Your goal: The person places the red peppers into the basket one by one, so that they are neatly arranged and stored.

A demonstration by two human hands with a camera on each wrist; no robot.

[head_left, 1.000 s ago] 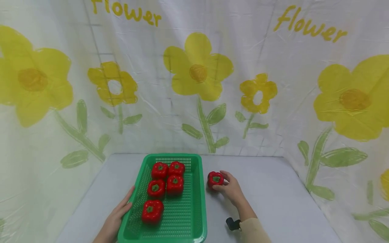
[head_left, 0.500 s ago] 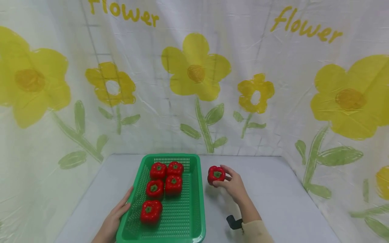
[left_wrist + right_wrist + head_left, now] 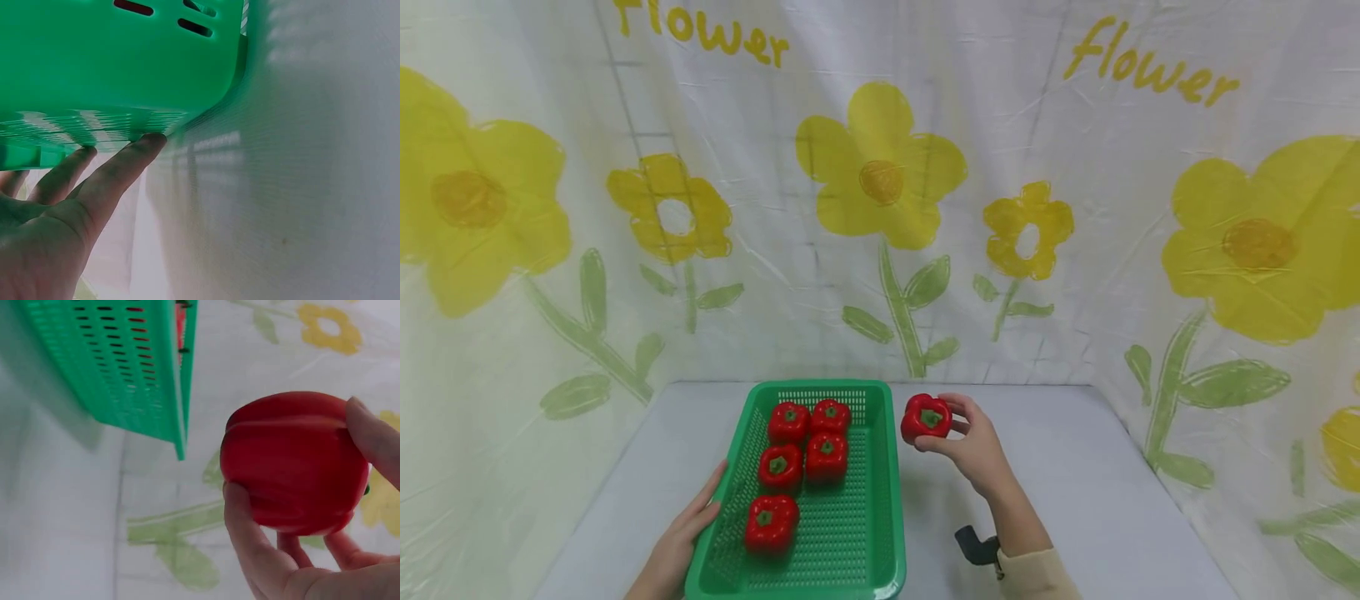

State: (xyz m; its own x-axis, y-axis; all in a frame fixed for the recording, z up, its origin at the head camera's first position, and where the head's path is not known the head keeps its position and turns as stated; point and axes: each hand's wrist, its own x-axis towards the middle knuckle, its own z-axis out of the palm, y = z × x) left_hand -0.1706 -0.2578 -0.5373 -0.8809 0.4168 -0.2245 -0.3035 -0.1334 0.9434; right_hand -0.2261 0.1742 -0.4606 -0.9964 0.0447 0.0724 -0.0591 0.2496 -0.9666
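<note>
My right hand (image 3: 976,448) grips a red bell pepper (image 3: 917,418) by its sides, held above the table just right of the green basket (image 3: 897,500). In the right wrist view, thumb and fingers span the glossy pepper (image 3: 294,465), with the basket wall (image 3: 119,369) to its left. Several more red peppers lie in the basket, among them one near its front left (image 3: 772,525). My left hand (image 3: 679,542) rests against the basket's left side. The left wrist view shows its straight fingers (image 3: 119,178) touching the slotted green wall.
The pale table (image 3: 1045,483) extends on both sides of the basket. Behind it hangs a white curtain (image 3: 820,325) with yellow flowers. A small black device (image 3: 976,546) sits at my right wrist, by the beige sleeve (image 3: 1037,575).
My right hand has lifted the pepper off the table and brought it slightly left, towards the basket's rim. The left hand stays at the basket's side.
</note>
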